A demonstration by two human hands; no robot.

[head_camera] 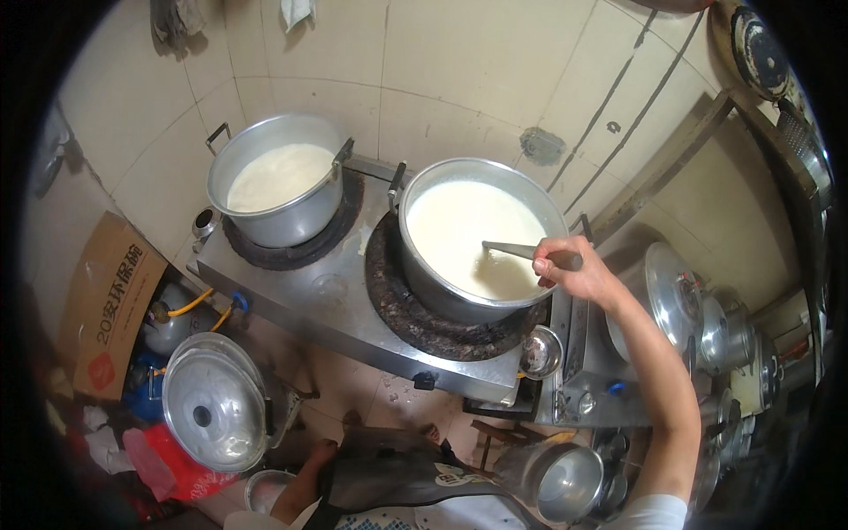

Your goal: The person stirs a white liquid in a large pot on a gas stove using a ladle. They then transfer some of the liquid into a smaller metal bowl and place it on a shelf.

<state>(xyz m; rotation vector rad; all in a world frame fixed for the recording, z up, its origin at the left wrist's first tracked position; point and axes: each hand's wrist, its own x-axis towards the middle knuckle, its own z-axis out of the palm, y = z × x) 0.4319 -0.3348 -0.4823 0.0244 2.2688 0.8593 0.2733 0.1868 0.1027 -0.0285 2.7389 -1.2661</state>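
My right hand [566, 262] grips the handle of a metal utensil [510, 249], its lower end hidden in white liquid [464, 225]. That liquid fills much of a large aluminium pot [457, 306] with black side handles, which sits on the sooty ring of the right burner [430, 324]. To the left, a second aluminium pot [291, 225] on the other burner also contains white liquid [281, 175]. My left hand [323, 453] hangs low beside my dark apron [397, 467], away from the pots; its fingers are too unclear to read.
A small metal bowl [542, 352] sits at the stove's right end. Lidded pots [662, 298] line the right side. Below left are a pot lid [215, 404], a gas cylinder [169, 324] with yellow hoses and a cardboard box [109, 311]. A metal pot [570, 483] stands low right.
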